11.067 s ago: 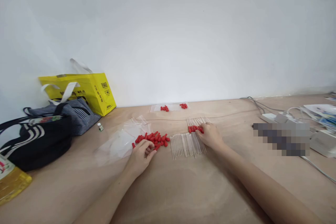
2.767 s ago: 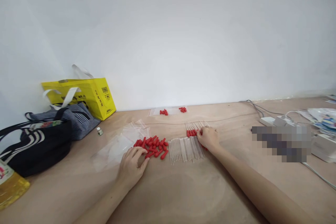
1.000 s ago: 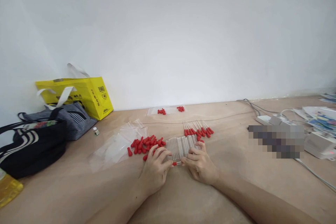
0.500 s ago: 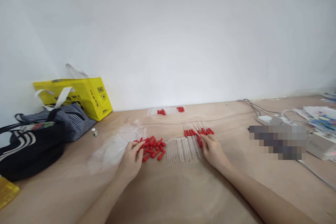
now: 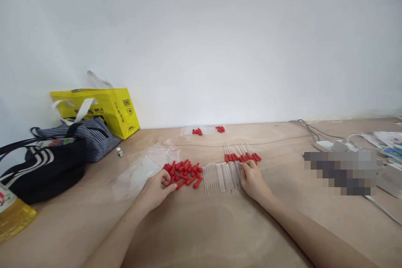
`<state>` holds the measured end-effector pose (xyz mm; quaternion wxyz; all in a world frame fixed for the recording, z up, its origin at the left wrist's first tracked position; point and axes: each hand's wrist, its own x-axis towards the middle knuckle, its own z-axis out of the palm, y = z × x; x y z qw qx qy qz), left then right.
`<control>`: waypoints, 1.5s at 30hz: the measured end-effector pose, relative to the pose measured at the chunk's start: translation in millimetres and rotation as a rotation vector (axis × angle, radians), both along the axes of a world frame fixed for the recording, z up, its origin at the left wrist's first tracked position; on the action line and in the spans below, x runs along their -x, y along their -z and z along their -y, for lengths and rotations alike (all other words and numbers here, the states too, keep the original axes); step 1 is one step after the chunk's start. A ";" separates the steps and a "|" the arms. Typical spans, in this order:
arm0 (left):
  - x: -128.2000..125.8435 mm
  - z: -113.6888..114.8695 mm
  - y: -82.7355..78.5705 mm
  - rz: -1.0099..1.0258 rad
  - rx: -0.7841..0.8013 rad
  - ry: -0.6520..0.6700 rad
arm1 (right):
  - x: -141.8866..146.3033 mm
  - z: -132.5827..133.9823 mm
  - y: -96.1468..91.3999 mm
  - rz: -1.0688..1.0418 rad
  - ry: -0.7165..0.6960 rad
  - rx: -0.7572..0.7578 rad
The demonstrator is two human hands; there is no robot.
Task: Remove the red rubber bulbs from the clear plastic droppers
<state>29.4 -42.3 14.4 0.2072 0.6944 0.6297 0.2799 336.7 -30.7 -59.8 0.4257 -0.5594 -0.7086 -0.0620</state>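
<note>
My left hand (image 5: 158, 188) is at the near left side of a loose pile of red rubber bulbs (image 5: 185, 170). Its fingers are curled and the thumb stands apart from them, beside a bulb. My right hand (image 5: 254, 180) pinches at the right end of a row of thin clear dropper tubes (image 5: 220, 177); a tube seems to be between the fingertips, partly hidden. Just beyond that hand, several droppers (image 5: 241, 157) lie side by side, red bulbs toward me and thin tips pointing away.
Clear plastic bags (image 5: 141, 169) lie left of the pile. Another bag (image 5: 207, 130) with red bulbs is near the wall. A small bottle (image 5: 119, 152), a yellow bag (image 5: 121, 113), a striped bag (image 5: 100, 138) and a black bag (image 5: 53, 176) stand left. A power strip (image 5: 326, 145) is right.
The dropper in my right hand now lies with the others, and that hand is at the clear tubes. My left thumb has parted from the fingers beside the bulbs. The view has shifted slightly left.
</note>
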 end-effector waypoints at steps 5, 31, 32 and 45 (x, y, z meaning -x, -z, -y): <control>6.3 -2.0 3.2 0.048 0.064 0.034 | 2.3 3.5 -1.9 -0.013 0.002 -0.010; -46.7 25.3 10.6 -0.132 -0.228 0.592 | -58.9 -17.4 -30.1 -0.047 0.394 0.473; -46.6 24.8 10.9 -0.131 -0.231 0.591 | -58.1 -17.2 -28.6 -0.048 0.392 0.480; -82.3 17.0 11.4 0.193 -0.161 0.431 | -20.5 6.8 -42.9 -0.357 0.074 0.398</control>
